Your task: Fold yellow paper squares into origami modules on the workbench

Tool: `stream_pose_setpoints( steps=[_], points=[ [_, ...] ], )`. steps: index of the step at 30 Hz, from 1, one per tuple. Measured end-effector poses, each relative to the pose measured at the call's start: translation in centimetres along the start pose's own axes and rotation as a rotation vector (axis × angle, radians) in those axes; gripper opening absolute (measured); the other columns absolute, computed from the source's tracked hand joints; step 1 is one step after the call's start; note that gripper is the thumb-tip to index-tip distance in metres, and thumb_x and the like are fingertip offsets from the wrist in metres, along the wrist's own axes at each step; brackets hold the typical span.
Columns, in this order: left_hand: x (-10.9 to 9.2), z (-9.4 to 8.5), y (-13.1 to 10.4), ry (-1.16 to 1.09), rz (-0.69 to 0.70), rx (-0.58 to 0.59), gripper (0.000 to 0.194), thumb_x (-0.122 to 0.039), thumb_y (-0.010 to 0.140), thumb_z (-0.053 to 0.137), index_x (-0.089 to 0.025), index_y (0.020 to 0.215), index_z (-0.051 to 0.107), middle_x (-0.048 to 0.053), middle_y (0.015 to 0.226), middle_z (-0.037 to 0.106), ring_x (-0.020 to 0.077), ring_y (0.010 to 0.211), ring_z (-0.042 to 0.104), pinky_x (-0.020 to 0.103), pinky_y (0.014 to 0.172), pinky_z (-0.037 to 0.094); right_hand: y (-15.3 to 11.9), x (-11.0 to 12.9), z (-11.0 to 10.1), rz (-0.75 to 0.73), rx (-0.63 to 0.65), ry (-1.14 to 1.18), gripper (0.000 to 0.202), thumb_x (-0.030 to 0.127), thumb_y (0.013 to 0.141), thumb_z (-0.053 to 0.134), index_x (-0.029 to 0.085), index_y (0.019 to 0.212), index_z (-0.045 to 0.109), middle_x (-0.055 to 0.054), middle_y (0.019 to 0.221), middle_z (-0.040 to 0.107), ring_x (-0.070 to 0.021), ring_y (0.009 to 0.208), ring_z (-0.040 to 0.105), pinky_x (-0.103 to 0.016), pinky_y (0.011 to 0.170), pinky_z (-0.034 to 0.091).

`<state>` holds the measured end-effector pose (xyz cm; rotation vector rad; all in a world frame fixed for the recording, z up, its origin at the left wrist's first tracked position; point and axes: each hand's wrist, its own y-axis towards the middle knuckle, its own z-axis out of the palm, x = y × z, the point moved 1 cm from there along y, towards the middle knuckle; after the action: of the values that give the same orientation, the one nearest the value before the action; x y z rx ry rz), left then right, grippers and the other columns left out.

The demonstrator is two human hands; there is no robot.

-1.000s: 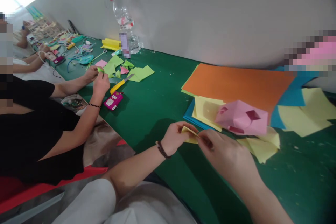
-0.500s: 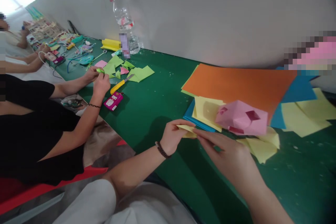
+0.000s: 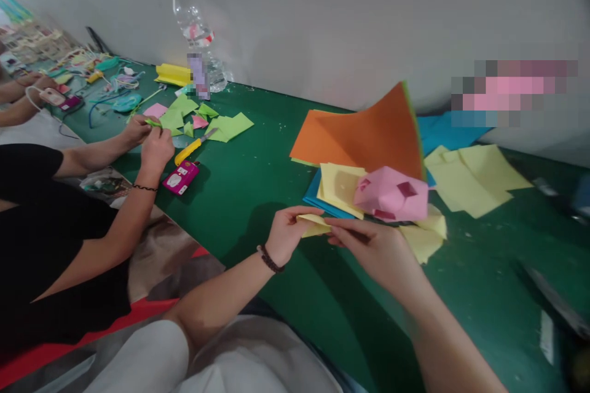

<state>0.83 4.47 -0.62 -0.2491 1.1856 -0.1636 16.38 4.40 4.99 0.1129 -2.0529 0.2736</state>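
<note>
A small folded piece of yellow paper (image 3: 313,225) is held between both hands above the green table. My left hand (image 3: 284,234) pinches its left end, a dark bracelet on the wrist. The fingertips of my right hand (image 3: 375,249) are closed on its right end. Just beyond my hands lie a stack of yellow paper (image 3: 338,183) on blue sheets, and a pink folded paper shape (image 3: 391,194) with square openings. Loose yellow pieces (image 3: 424,236) lie partly beneath the pink shape.
Large orange sheets (image 3: 354,135) curl up at the right. More yellow sheets (image 3: 479,178) lie beyond. On the left, a person's hands (image 3: 154,142) hold green paper near a yellow knife (image 3: 188,151), a magenta device (image 3: 181,178) and a bottle (image 3: 196,31).
The view has shifted to the right, showing dark objects at the right edge. The orange sheet's right side now curls upward. Both my hands still grip the yellow paper.
</note>
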Motion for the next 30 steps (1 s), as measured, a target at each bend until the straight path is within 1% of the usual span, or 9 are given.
stream_pose_setpoints(
  steps=[4, 7, 10, 17, 21, 23, 25, 27, 30],
  points=[
    [0.0, -0.1, 0.0, -0.04, 0.052, 0.057, 0.033, -0.018, 0.062, 0.071, -0.016, 0.094, 0.072, 0.004, 0.085, 0.071, 0.0169, 0.079, 0.066, 0.028, 0.073, 0.054, 0.4, -0.6, 0.0, 0.044, -0.013, 0.008, 0.029, 0.044, 0.079, 0.061, 0.021, 0.089, 0.075, -0.005, 0.073, 0.075, -0.0226, 0.07, 0.072, -0.032, 0.066, 0.058],
    [-0.2, 0.0, -0.2, -0.183, 0.008, 0.16, 0.039, -0.034, 0.071, 0.07, -0.016, 0.105, 0.067, 0.006, 0.093, 0.069, 0.0196, 0.083, 0.067, 0.034, 0.075, 0.056, 0.6, -1.2, 0.0, 0.036, -0.09, -0.053, 0.028, 0.042, 0.078, 0.061, 0.021, 0.092, 0.074, -0.005, 0.076, 0.075, -0.0219, 0.07, 0.072, -0.033, 0.068, 0.057],
    [-0.2, 0.1, -0.4, -0.165, 0.0, 0.178, 0.045, -0.046, 0.076, 0.069, -0.014, 0.106, 0.063, 0.008, 0.092, 0.067, 0.0196, 0.081, 0.067, 0.036, 0.075, 0.058, 0.6, -1.6, 0.0, -0.009, -0.141, -0.095, 0.027, 0.04, 0.079, 0.061, 0.021, 0.095, 0.073, -0.005, 0.081, 0.075, -0.0206, 0.071, 0.071, -0.033, 0.068, 0.057],
    [0.1, 0.1, -0.3, 0.068, 0.11, 0.14, 0.05, -0.046, 0.07, 0.077, -0.015, 0.106, 0.063, 0.01, 0.105, 0.066, 0.0178, 0.084, 0.067, 0.033, 0.077, 0.058, 0.6, -1.1, -0.2, -0.152, -0.056, -0.137, 0.034, 0.038, 0.076, 0.066, 0.021, 0.106, 0.069, -0.005, 0.086, 0.075, -0.0201, 0.073, 0.071, -0.032, 0.066, 0.057],
    [0.1, 0.2, -0.6, 0.139, 0.105, 0.212, 0.062, -0.037, 0.061, 0.085, -0.014, 0.114, 0.062, 0.011, 0.103, 0.069, 0.0204, 0.09, 0.066, 0.03, 0.077, 0.057, 0.7, -1.4, -0.4, -0.174, -0.173, -0.228, 0.023, 0.034, 0.079, 0.06, 0.022, 0.095, 0.072, -0.004, 0.083, 0.075, -0.0177, 0.066, 0.069, -0.029, 0.061, 0.055],
    [0.0, 0.3, -0.8, 0.245, 0.135, 0.184, 0.056, -0.033, 0.063, 0.083, -0.014, 0.112, 0.063, 0.011, 0.102, 0.069, 0.0208, 0.092, 0.065, 0.026, 0.072, 0.056, 0.7, -1.7, -0.5, -0.161, -0.232, -0.283, 0.021, 0.035, 0.081, 0.058, 0.021, 0.089, 0.072, -0.003, 0.076, 0.074, -0.0175, 0.062, 0.068, -0.028, 0.057, 0.053],
    [-0.1, 0.4, -1.0, 0.329, 0.163, 0.117, 0.039, -0.033, 0.074, 0.073, -0.014, 0.106, 0.065, 0.01, 0.1, 0.069, 0.0192, 0.089, 0.065, 0.024, 0.068, 0.056, 0.7, -1.8, -0.5, -0.145, -0.242, -0.314, 0.022, 0.036, 0.082, 0.056, 0.021, 0.085, 0.072, -0.002, 0.069, 0.073, -0.0172, 0.058, 0.068, -0.026, 0.054, 0.051],
    [-0.2, 0.4, -1.0, 0.383, 0.194, 0.067, 0.026, -0.031, 0.081, 0.063, -0.014, 0.101, 0.066, 0.009, 0.096, 0.07, 0.0176, 0.084, 0.065, 0.024, 0.066, 0.055, 0.6, -1.7, -0.3, -0.137, -0.201, -0.324, 0.022, 0.035, 0.082, 0.055, 0.022, 0.082, 0.072, -0.001, 0.064, 0.072, -0.0167, 0.055, 0.067, -0.025, 0.052, 0.049],
    [-0.2, 0.2, -0.8, 0.512, 0.273, 0.045, 0.017, -0.024, 0.08, 0.061, -0.014, 0.091, 0.068, 0.006, 0.087, 0.069, 0.017, 0.079, 0.065, 0.024, 0.065, 0.054, 0.5, -1.3, 0.2, -0.141, -0.117, -0.343, 0.022, 0.033, 0.083, 0.053, 0.023, 0.079, 0.072, 0.001, 0.061, 0.071, -0.016, 0.054, 0.066, -0.024, 0.05, 0.047]
  ],
)
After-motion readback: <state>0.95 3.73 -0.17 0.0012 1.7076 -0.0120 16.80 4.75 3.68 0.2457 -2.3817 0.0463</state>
